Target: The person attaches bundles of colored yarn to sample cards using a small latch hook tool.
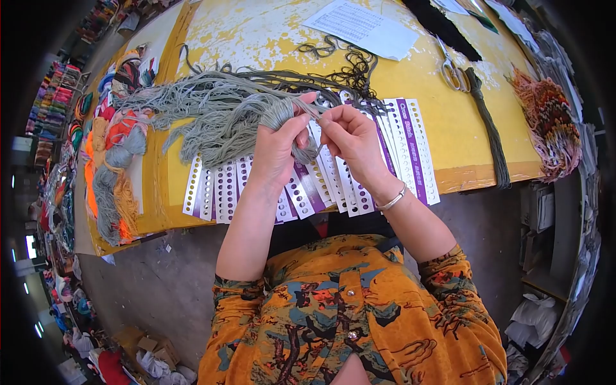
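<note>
My left hand [282, 141] is closed around a bundle of grey embroidery thread [277, 114], thumb on top. Close beside it, my right hand [350, 138] pinches strands of the same thread between thumb and fingertips. A silver bangle [393, 197] circles the right wrist. Loose grey thread [205, 122] spreads across the table to the left of my hands. Underneath lie several white and purple thread cards [410, 144] with punched holes, overlapping in a row along the front edge; the hands and thread hide part of them.
The yellow table [256, 32] has worn paint. Dark thread [359, 64] lies behind my hands, near a printed sheet [362, 29]. To the right are scissors [454, 74], a dark green skein [487, 128] and a multicoloured thread heap [548, 122]. Orange and grey skeins [115, 173] lie left.
</note>
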Demonstrator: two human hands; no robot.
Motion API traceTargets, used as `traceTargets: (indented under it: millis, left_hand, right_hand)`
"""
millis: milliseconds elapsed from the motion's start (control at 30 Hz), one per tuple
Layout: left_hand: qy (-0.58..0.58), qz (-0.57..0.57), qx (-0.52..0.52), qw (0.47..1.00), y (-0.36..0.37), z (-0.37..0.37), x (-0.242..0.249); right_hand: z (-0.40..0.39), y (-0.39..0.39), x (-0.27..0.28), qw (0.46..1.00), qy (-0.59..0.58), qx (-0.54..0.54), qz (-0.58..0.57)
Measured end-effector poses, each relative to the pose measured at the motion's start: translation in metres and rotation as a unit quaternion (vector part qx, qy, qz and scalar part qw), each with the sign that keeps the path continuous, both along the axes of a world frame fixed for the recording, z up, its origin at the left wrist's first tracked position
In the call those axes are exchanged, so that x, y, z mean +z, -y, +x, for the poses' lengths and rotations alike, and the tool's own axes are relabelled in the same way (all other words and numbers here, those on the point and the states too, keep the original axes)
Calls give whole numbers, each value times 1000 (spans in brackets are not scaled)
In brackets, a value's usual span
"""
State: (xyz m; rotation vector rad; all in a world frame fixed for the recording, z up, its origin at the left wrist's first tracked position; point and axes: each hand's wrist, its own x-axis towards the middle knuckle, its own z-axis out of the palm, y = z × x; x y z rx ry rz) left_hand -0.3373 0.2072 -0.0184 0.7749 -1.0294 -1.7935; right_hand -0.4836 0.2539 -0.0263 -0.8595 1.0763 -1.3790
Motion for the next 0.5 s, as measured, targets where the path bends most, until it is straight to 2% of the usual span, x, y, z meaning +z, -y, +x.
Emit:
traceTargets:
  millis: [300,400,467,500]
  left_hand:
    - [6,-4,1,1000,0,-1,-1]
    - [-18,17,-2,1000,1,-2,2]
    - [-25,26,2,999,1,-2,4]
    - [-31,34,5,999,1,-2,5]
  right_hand:
    - [0,1,-5,1000,-7,-9,-13]
    - [-3,2,-7,999,-45,2,-10]
    - [-4,4,-11,988,-143,21,-56]
    - [-7,4,-7,988,-143,20,-57]
